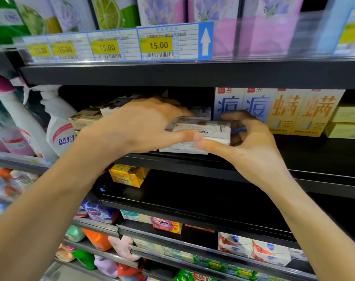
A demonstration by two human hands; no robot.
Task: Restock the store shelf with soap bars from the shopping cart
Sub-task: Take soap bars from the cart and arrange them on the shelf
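A store aisle of black metal shelving fills the frame, with a person's 2 bare arms reaching in from below to the middle shelf (294,157). Above it, a clear rail carries a row of price tags (156,45) marked 15.00 and a blue card with a white arrow, below boxes printed with limes and lavender flowers. White spray bottles (59,126) stand at the left end of the middle shelf; tall blue boxes (241,102) and yellow boxes (302,112) stand upright at the right. Between them lies a small stack of white soap bars, and both hands meet on the top soap bar (205,130), which rests flat on the stack with its long axis running left to right along the shelf front and its broad printed face up. The left hand (144,124) lies over the stack, thumb on the bar's front edge and fingers (184,112) curled over the back. The right hand (251,145) pinches the bar's right end (thumb in front, curled fingers behind). A yellow soap pack (128,175) sits on the shelf beneath, and lower shelves hold white boxes (253,248) and bright pouches.
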